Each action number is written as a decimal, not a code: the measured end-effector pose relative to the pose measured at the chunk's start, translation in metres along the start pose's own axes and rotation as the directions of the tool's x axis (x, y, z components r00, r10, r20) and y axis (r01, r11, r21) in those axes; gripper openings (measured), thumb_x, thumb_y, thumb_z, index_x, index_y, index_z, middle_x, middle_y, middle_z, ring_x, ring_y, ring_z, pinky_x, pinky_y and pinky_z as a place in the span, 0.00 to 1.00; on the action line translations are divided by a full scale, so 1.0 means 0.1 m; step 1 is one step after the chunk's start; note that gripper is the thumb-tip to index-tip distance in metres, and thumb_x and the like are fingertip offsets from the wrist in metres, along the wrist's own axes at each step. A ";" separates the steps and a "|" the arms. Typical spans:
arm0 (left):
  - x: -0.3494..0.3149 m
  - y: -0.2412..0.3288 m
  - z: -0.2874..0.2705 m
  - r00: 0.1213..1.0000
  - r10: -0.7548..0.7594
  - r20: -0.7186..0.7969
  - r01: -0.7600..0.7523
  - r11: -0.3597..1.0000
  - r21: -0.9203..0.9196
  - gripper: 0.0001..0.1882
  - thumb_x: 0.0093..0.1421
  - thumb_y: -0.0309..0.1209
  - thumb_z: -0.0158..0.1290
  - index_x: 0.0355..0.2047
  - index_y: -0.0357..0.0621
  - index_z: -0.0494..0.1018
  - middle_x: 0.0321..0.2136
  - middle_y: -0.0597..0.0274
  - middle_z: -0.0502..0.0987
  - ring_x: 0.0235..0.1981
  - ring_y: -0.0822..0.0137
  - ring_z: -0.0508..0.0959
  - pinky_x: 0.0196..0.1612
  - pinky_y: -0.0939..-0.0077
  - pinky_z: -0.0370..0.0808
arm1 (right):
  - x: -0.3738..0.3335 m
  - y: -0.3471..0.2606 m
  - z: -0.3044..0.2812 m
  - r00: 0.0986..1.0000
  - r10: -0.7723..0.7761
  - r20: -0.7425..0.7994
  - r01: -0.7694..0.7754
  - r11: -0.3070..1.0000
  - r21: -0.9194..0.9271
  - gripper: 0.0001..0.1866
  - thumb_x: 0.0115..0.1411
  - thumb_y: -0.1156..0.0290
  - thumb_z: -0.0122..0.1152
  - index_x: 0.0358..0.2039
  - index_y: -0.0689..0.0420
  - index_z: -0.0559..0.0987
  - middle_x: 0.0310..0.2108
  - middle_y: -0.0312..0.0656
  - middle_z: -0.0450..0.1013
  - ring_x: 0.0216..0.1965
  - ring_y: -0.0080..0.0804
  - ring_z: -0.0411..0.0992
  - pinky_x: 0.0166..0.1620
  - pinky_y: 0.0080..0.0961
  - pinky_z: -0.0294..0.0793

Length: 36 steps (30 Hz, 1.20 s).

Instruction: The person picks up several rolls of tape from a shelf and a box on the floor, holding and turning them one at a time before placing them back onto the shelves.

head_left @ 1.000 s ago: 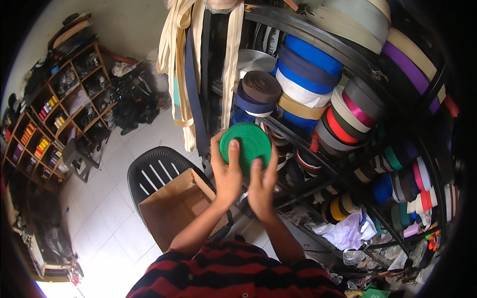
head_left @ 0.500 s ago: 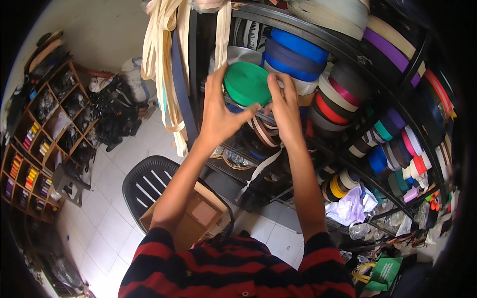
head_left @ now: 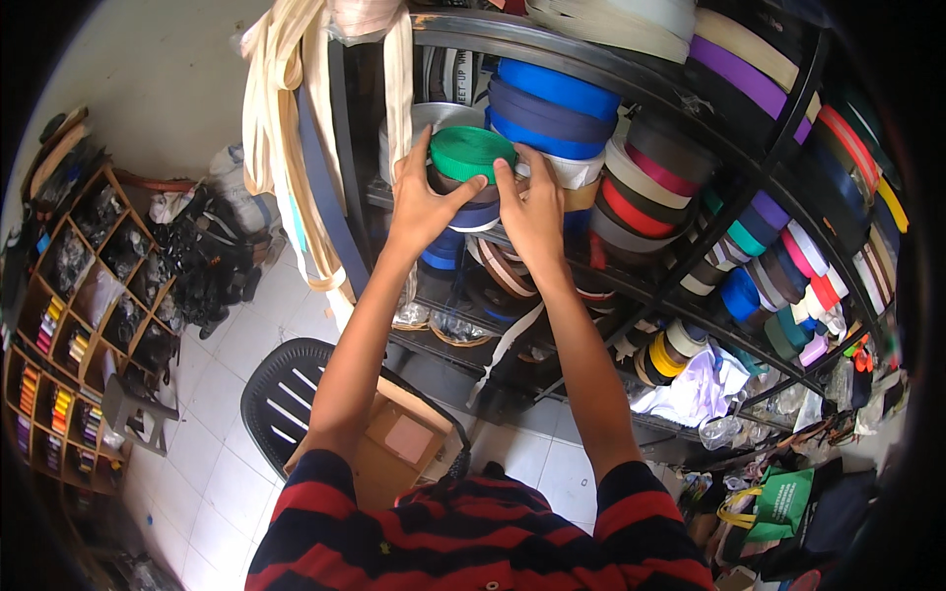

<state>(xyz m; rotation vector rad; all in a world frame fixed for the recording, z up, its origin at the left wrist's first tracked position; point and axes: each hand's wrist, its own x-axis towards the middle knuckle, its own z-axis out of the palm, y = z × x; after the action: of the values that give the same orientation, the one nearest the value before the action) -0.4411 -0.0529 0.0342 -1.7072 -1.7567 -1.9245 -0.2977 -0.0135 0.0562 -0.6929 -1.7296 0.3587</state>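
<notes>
Seating step, by my read: left hand [head_left: 424, 211] and right hand [head_left: 533, 214] grip the green roll [head_left: 473, 151] from both sides, over the brown roll [head_left: 444, 183] on the black rack [head_left: 473, 32]; contact unclear. Letting go calls for it sitting square. Count: hands 2, green roll 1, brown roll directly below 1, black chair [head_left: 262, 394] 1, cardboard box [head_left: 421, 402] 1.
</notes>
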 end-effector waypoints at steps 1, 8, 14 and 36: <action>-0.01 0.02 -0.01 1.000 -0.017 0.004 0.017 1.000 -0.006 0.52 0.42 0.45 0.68 0.61 0.31 0.56 0.54 0.37 0.65 0.57 0.48 0.64 0.59 0.61 0.61 | -0.02 0.01 -0.01 1.000 -0.002 -0.002 0.002 1.000 0.003 0.21 0.59 0.63 0.57 0.47 0.66 0.72 0.43 0.57 0.70 0.42 0.58 0.71 0.47 0.43 0.69; -0.18 0.13 -0.03 0.996 0.048 -0.073 -0.048 0.999 -0.005 0.45 0.49 0.40 0.64 0.61 0.30 0.56 0.56 0.38 0.63 0.59 0.48 0.60 0.61 0.60 0.56 | -0.33 0.08 -0.27 1.000 -0.013 -0.027 0.013 1.000 0.007 0.20 0.58 0.67 0.59 0.48 0.64 0.70 0.37 0.49 0.67 0.28 0.40 0.69 0.36 0.34 0.69; -0.87 0.24 -0.08 0.930 0.219 -0.294 -0.255 0.962 -0.092 0.28 0.58 0.33 0.52 0.57 0.34 0.62 0.56 0.45 0.62 0.57 0.51 0.62 0.59 0.62 0.57 | -1.03 0.19 -0.75 0.992 0.075 0.101 -0.088 0.988 0.130 0.17 0.57 0.75 0.59 0.47 0.63 0.71 0.38 0.42 0.67 0.27 0.25 0.68 0.30 0.21 0.67; -4.34 2.13 1.56 0.357 0.123 0.926 0.616 0.715 -0.332 0.02 0.61 0.23 0.46 0.35 0.38 0.68 0.37 0.56 0.73 0.38 0.67 0.73 0.46 0.74 0.69 | -4.71 -0.27 -3.87 0.555 0.669 -0.494 -0.768 0.640 0.003 0.14 0.58 0.71 0.59 0.44 0.60 0.72 0.39 0.47 0.69 0.28 0.36 0.72 0.32 0.29 0.72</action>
<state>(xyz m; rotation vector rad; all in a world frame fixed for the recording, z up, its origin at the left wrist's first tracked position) -0.0291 -0.2807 -0.1581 -3.5590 -1.6769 -1.9459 0.1332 -0.3714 -0.1860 -1.5429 -0.9508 0.5254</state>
